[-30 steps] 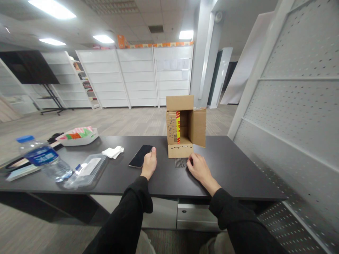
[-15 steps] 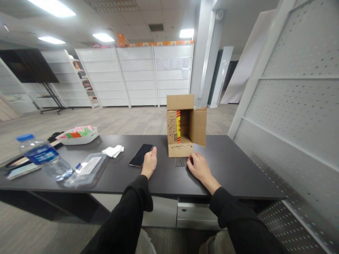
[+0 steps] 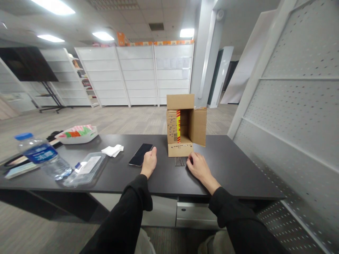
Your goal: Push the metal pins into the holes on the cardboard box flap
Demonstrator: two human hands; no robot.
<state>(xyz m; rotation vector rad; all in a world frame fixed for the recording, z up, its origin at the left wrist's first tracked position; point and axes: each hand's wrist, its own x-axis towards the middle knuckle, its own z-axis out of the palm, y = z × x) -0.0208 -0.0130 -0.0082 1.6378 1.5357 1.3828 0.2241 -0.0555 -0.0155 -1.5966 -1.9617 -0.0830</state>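
Note:
My left hand (image 3: 149,161) rests on the dark table beside a black phone (image 3: 140,154), its fingers curled closed and mostly turned away from view. My right hand (image 3: 198,167) lies on the table with bent fingers, closed, just right of a row of several thin metal nails (image 3: 179,161). Whether something small is inside either hand is hidden. Behind the nails stands an open cardboard box (image 3: 172,127) with its opening facing me, one flap up, one out to the right and one down in front. Yellow and red tape (image 3: 178,126) runs down its left side.
At the left are a water bottle (image 3: 43,155), a clear plastic case (image 3: 87,169), white tissue (image 3: 112,150), a white basket (image 3: 76,139) with colourful packets, and a book (image 3: 22,170). A perforated white panel (image 3: 299,106) rises along the right side.

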